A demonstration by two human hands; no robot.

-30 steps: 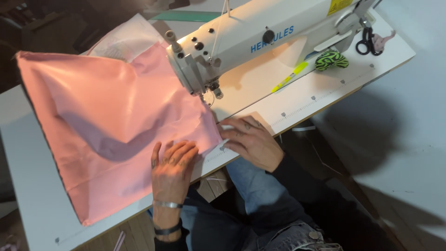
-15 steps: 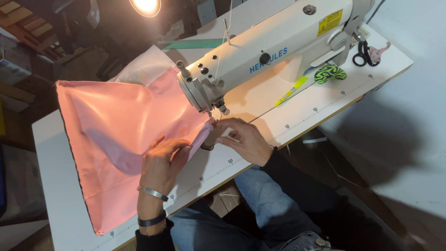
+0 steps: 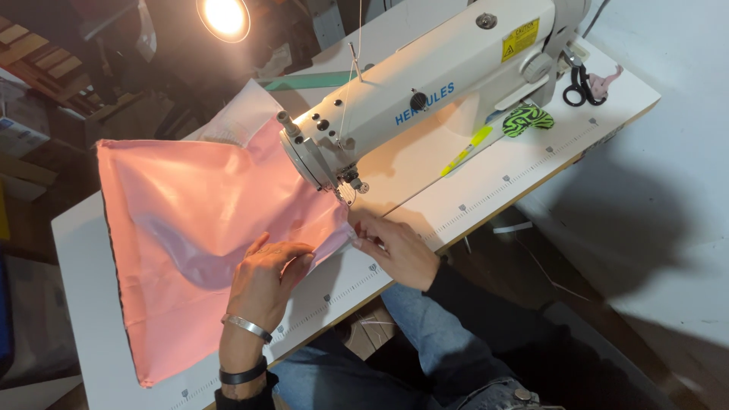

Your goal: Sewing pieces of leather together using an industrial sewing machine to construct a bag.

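Here the left hand (image 3: 267, 275) lies flat and open on the pink cloth (image 3: 197, 235), fingers spread and pointing toward 1 o'clock, pressing the fabric to the counter (image 3: 486, 182) without gripping it. A silver bangle (image 3: 247, 326) and a dark band (image 3: 241, 375) sit on that wrist. The right hand (image 3: 399, 249), just at 3 o'clock of the left, has its fingers curled, the fingertips pinching the cloth's near corner (image 3: 351, 237); how tightly it grips I cannot tell. That corner lies just below the needle (image 3: 348, 190), at 12 o'clock of the hands.

The cloth spreads from the needle out toward 9 o'clock and down toward 7 o'clock, covering the left half of the counter. The cream sewing machine (image 3: 425, 99) runs from the needle up toward 2 o'clock. Beneath its arm lies a yellow marker (image 3: 469, 148) and a green-and-black patterned piece (image 3: 528, 120); black scissors (image 3: 577, 83) sit near the counter's far corner. A lit lamp (image 3: 225, 17) glows at 11 o'clock.
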